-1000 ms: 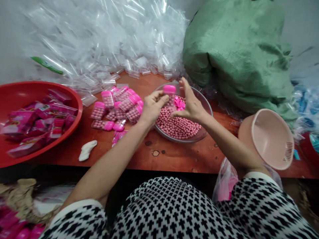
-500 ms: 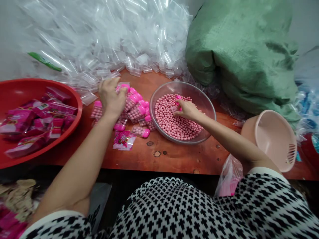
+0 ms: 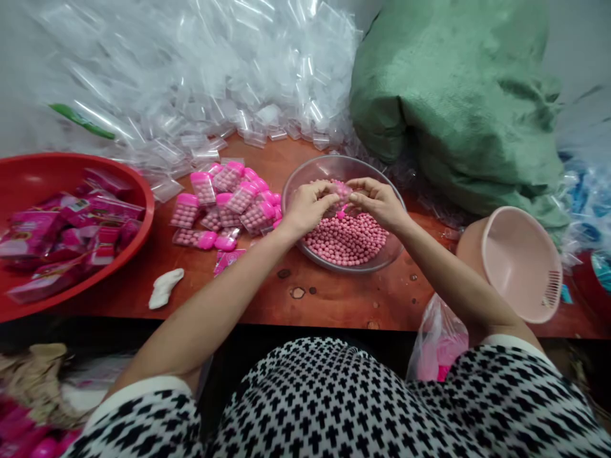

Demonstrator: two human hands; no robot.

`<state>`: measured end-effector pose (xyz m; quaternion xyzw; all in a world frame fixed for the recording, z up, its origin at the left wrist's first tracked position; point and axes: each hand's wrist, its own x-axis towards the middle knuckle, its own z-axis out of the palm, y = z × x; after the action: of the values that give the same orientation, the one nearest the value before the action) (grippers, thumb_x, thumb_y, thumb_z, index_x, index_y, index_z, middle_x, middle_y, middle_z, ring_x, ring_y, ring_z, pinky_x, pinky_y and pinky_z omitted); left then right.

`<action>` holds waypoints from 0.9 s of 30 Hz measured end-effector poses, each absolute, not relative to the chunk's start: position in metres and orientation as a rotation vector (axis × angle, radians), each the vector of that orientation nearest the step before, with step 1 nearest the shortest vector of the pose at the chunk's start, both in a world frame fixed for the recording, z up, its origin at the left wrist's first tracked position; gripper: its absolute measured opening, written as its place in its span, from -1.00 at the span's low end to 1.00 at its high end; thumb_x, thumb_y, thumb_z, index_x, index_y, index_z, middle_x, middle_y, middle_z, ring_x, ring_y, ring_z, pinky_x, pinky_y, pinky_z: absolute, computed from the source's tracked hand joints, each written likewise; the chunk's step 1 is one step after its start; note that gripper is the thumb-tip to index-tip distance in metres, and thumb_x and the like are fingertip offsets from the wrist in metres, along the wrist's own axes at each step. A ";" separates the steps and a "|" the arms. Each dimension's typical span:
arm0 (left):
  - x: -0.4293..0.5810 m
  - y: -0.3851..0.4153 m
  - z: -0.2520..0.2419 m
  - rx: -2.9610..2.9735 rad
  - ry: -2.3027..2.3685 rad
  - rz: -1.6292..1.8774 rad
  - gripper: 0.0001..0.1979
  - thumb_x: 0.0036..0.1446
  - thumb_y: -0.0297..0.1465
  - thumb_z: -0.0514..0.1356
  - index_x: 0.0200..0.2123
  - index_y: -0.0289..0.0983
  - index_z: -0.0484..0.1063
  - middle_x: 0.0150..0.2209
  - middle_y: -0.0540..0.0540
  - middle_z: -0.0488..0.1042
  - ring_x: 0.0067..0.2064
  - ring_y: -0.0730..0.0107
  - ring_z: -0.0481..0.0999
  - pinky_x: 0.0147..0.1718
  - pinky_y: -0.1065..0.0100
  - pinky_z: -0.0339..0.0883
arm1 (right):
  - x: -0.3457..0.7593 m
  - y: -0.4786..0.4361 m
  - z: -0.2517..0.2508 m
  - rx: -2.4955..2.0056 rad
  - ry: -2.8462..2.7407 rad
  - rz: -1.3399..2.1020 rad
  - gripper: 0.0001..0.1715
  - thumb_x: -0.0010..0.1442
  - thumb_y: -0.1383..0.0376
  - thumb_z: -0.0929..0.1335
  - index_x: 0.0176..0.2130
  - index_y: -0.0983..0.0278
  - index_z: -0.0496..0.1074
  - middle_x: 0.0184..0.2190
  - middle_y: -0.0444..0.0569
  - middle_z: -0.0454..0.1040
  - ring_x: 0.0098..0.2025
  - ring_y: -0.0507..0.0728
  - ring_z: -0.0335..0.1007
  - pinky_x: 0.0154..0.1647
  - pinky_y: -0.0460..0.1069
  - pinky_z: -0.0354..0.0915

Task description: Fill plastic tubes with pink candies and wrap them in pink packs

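Both my hands meet low over a glass bowl [image 3: 334, 160] filled with pink balls [image 3: 346, 242]. My left hand [image 3: 308, 207] and my right hand [image 3: 377, 202] pinch a small clear tube of pink balls [image 3: 340, 191] between their fingers. A bit of pink cap [image 3: 342, 215] shows just below the fingertips, and the fingers hide most of the tube. To the left of the bowl, several filled clear tubes with pink caps [image 3: 241, 198] lie in a loose group on the wooden table [image 3: 334, 299].
A red basin [image 3: 71, 156] of pink packets stands at the left. Behind the table are a heap of clear plastic bags [image 3: 191, 70] and a green woven sack [image 3: 453, 95]. A pink plastic basin [image 3: 520, 264] leans at the right. A white lump [image 3: 165, 288] lies on the table.
My left hand has moved from the tubes on the table to the bowl. My right hand has risen from the balls, and both hands now hold the small tube together.
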<state>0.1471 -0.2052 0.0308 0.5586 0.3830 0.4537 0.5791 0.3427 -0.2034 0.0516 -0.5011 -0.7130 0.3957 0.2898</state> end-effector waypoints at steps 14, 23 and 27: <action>0.158 -0.220 0.026 1.013 0.669 0.946 -0.65 -0.22 -0.38 0.45 -0.31 -0.32 0.47 -0.37 0.01 0.51 -0.31 0.48 0.49 -0.19 0.33 0.43 | 0.362 -0.216 0.051 -1.749 -2.550 0.366 -0.73 0.24 0.26 0.33 -0.19 0.29 0.62 -0.27 0.06 0.64 -0.23 0.19 0.55 -0.23 -0.02 0.30; 0.159 -0.218 0.022 1.301 0.781 0.980 -0.77 -0.16 -0.40 0.36 -0.35 -0.32 0.50 -0.40 0.00 0.46 -0.33 0.45 0.42 -0.26 0.34 0.34 | 0.349 -0.212 0.087 -1.223 -2.254 0.439 -0.71 0.19 0.26 0.38 -0.09 0.22 0.59 -0.24 -0.07 0.63 -0.22 0.11 0.52 -0.13 -0.02 0.36; 0.159 -0.218 0.022 1.242 0.742 1.037 -0.78 -0.15 -0.44 0.36 -0.35 -0.33 0.50 -0.36 -0.01 0.48 -0.30 0.44 0.46 -0.20 0.32 0.39 | 0.353 -0.213 0.082 -1.319 -2.084 0.450 -0.63 0.20 0.25 0.36 0.00 0.27 0.54 -0.24 -0.06 0.62 -0.24 0.11 0.50 -0.16 -0.02 0.35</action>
<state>0.1585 -0.2179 0.0221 0.5420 0.3241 0.4527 0.6295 0.3528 -0.2125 0.0822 -0.4998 -0.7897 0.1707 0.3122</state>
